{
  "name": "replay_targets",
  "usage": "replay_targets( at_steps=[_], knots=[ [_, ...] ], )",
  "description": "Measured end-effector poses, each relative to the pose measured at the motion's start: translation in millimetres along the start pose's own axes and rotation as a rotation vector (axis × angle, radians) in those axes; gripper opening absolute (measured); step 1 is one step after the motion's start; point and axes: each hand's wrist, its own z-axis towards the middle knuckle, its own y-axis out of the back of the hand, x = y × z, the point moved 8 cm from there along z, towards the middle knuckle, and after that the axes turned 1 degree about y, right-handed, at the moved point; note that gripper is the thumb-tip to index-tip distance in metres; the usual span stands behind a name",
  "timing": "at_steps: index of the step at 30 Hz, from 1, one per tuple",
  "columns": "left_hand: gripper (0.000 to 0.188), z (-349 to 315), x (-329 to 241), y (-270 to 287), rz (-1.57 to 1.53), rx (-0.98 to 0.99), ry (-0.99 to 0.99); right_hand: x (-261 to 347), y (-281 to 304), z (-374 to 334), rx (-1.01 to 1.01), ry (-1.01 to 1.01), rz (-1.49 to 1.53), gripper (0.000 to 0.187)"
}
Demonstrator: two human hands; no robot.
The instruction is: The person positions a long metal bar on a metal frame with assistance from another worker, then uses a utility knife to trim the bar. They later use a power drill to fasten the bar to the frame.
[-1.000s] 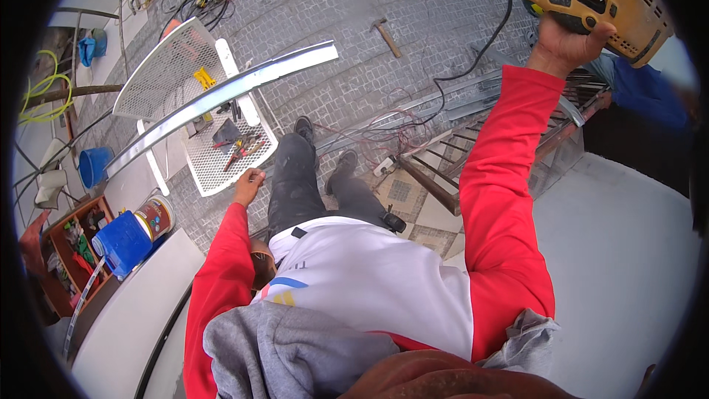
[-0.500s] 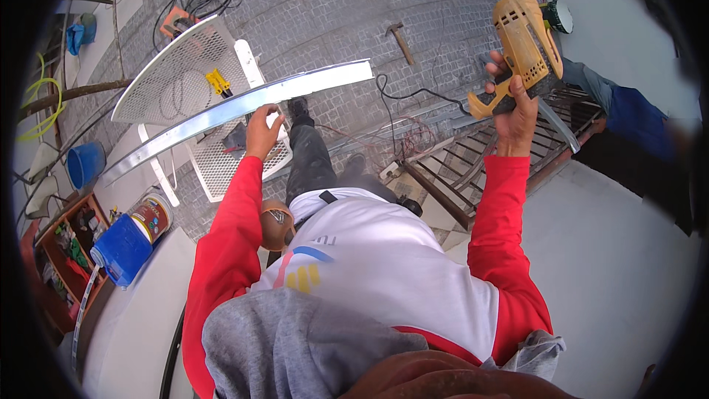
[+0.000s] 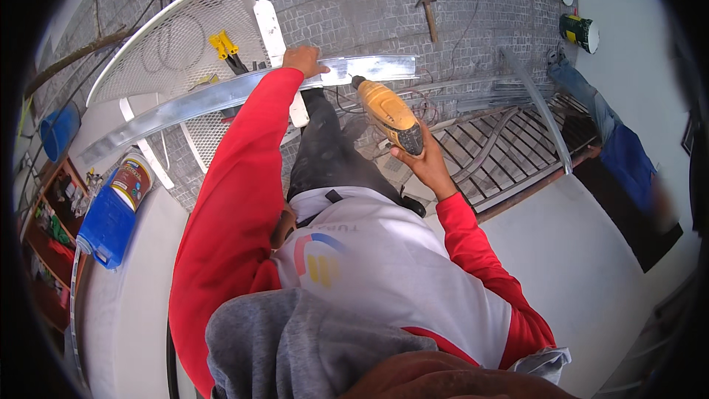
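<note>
A long shiny metal profile [image 3: 221, 94] lies across the white mesh chair [image 3: 168, 52], its right end sticking out past the chair. My left hand [image 3: 304, 61] is closed on the profile near that right end, fingers over its far edge. In my right hand [image 3: 430, 164] is a yellow power drill [image 3: 389, 111], gripped at its rear. The drill points up and left, its chuck close to the profile just right of my left hand. Whether the bit touches the metal I cannot tell. Yellow-handled snips [image 3: 225, 46] rest on the chair behind the profile.
A hammer [image 3: 429, 18] lies on the paved floor beyond. To the right are a metal grille [image 3: 509, 159] and another metal strip [image 3: 538, 111]. At left stand a blue jug [image 3: 111, 222], a paint can [image 3: 134, 177] and a blue bucket [image 3: 60, 133].
My right hand has brought the drill from the far right down and left to the profile. My left hand has moved forward and right and taken hold of the profile. The view has shifted.
</note>
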Motion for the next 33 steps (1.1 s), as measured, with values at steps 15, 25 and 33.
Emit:
replay_targets(
  at_steps=[15,25,33],
  knots=[
    [0.058,-5.6,2.0,-6.9,-0.225,0.075,0.043,-2.6,-43.0,60.4,0.006,0.007,-0.411,0.087],
    [0.059,-3.4,1.0,-8.0,-0.228,0.079,0.04,-0.9,-40.4,66.1,0.058,-0.091,-0.391,0.086],
    [0.055,-7.3,0.3,-5.7,-0.235,0.024,0.045,1.1,-35.9,71.4,0.047,0.019,-0.404,0.091]
  ],
)
